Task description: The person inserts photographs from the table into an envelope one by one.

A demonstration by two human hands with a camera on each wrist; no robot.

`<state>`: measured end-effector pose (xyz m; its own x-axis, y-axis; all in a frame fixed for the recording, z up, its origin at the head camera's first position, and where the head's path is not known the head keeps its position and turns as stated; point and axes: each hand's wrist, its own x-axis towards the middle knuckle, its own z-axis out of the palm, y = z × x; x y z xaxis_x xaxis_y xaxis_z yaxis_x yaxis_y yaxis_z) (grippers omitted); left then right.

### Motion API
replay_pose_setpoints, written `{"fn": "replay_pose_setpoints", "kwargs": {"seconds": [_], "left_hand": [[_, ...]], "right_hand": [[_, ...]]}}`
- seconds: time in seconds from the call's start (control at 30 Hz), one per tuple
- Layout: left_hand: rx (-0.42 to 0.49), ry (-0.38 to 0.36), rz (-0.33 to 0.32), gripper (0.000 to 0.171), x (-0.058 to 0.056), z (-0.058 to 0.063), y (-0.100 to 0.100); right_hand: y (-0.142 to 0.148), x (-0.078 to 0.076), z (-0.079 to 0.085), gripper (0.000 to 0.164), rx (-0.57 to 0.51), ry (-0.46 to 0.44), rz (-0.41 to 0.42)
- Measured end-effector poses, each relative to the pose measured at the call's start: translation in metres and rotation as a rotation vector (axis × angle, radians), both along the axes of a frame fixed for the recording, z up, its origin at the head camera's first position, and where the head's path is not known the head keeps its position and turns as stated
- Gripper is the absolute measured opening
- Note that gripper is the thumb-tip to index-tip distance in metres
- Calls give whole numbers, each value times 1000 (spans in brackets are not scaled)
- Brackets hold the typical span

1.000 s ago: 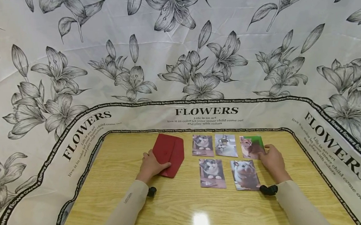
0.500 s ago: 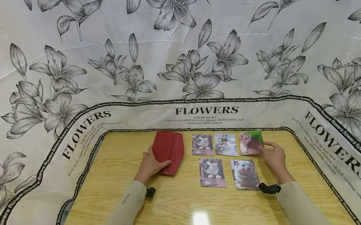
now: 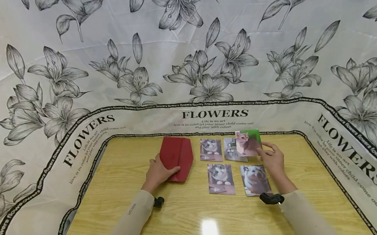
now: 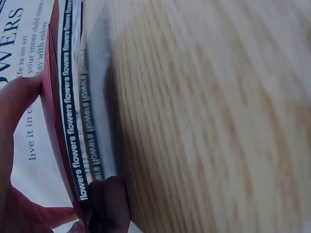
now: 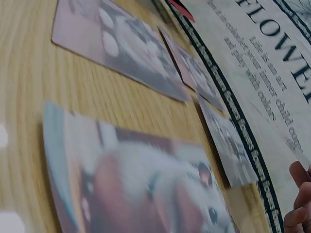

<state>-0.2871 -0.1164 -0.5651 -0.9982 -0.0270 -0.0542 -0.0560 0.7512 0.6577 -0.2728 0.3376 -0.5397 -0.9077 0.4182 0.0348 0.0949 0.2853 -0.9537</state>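
My left hand (image 3: 156, 172) grips a red envelope (image 3: 177, 158) at its near left edge, thumb across the face. In the left wrist view the envelope (image 4: 54, 116) shows edge-on between thumb and fingers, raised off the wood. With its fingertips my right hand (image 3: 273, 161) pinches the right edge of a photo card of a brown cat on green (image 3: 246, 144). That card is lifted and overlaps a card with a white animal (image 3: 230, 152). Only the fingers (image 5: 300, 206) of this hand appear in the right wrist view; the card they pinch is outside it.
Two matching grey-and-white cat cards (image 3: 211, 150) lie one behind the other on the wooden table (image 3: 170, 222). A hamster card (image 3: 256, 180) lies right of the nearer one. A white flower-print cloth (image 3: 185, 77) rises behind and along both sides.
My right hand has raised the brown cat card from the right end of the back row and moved it left over its neighbour. The left hand keeps its grip, tilting the envelope slightly.
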Motion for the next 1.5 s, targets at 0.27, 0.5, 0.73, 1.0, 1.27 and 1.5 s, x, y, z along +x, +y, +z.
{"fn": "replay_pose_setpoints", "kwargs": {"seconds": [0.27,0.5,0.73,1.0,1.27,1.5], "left_hand": [[1,0,22,121,4,-1,7],[11,12,47,122,6,-2,14],[24,25,86,124,10,-3,22],[37,44,104,123,14,-1,31],[35,47,95,124,16,0,38],[40,62,98,123,19,2,42]], "right_hand": [[-31,-5,-6,46,2,42,40],[-59,-8,-14,43,-18,50,84],[-89,-11,-17,40,-125,57,131],[-121,-13,-20,40,-117,93,171],[-142,-14,-24,38,-88,94,165],[-155,-14,-25,39,-89,78,153]]}}
